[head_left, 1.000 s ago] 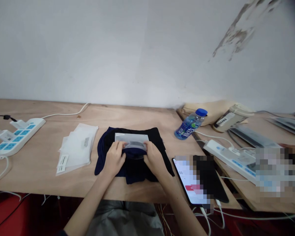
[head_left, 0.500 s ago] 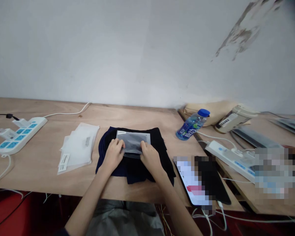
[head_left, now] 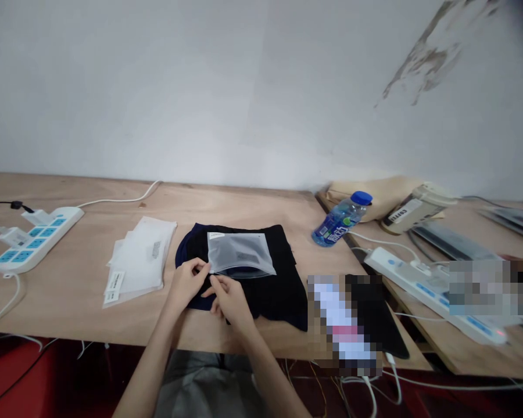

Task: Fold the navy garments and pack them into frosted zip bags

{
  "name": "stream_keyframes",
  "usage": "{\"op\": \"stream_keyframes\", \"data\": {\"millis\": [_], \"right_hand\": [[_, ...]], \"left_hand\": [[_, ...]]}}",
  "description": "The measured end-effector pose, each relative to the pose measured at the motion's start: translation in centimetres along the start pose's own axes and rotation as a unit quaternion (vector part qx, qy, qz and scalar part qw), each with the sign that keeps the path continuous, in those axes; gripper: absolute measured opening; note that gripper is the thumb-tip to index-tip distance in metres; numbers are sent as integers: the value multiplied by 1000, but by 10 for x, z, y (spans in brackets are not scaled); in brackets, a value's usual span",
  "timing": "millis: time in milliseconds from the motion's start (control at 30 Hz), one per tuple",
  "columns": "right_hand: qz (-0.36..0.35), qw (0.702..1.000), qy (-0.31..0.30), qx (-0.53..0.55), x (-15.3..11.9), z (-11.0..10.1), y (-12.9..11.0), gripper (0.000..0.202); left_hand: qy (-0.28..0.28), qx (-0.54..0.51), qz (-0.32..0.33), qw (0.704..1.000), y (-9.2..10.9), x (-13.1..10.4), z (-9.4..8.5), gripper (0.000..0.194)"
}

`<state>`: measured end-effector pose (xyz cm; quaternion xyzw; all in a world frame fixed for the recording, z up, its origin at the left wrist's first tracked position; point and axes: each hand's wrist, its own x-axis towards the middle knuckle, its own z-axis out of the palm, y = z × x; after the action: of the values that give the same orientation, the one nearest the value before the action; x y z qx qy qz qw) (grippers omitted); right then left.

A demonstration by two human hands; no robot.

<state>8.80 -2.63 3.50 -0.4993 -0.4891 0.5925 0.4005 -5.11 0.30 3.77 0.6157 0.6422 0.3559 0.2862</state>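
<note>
Grey clothing (head_left: pixel 204 383) nearest. Right hand (head_left: pixel 230 299), fingers bent, at near-left corner of frosted bag (head_left: pixel 233 251); can't tell if gripping. Left hand (head_left: pixel 189 283) pinches that corner, thumb to forefinger. Bag lies flat on black cloth (head_left: pixel 281 296), long axis left-right, mouth facing person. Bottle (head_left: pixel 342 220) beyond, right.

Frosted bag (head_left: pixel 244 249) on dark clothes (head_left: pixel 283 293) — left hand (head_left: pixel 189 283) at its near left corner, right hand (head_left: pixel 230 301) just beside. Other bags (head_left: pixel 137 261) lie leftward; bottle (head_left: pixel 340 222) stands right.
</note>
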Motion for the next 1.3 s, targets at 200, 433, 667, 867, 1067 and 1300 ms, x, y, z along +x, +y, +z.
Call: {"op": "stream_keyframes", "data": {"millis": [200,433,667,867,1067,1300], "right_hand": [[9,988,78,136,4,19,7,43],[-9,977,174,125,13,-36,1,37],[-14,895,418,-153,-3,-131,-9,50],[-148,832,357,-398,10,-111,-2,39],[-122,883,242,-384,42,-120,-6,33],[-176,953,224,-103,70,-124,-29,32]], "left_hand": [[19,-59,19,998,-5,-12,12,28],[104,-20,21,994,-11,-16,16,32],[117,58,57,990,-15,-16,5,33],[104,149,183,966,-1,-5,26,45],[84,154,193,965,-17,-1,48,48],[122,98,160,975,-26,-2,52,51]]}}
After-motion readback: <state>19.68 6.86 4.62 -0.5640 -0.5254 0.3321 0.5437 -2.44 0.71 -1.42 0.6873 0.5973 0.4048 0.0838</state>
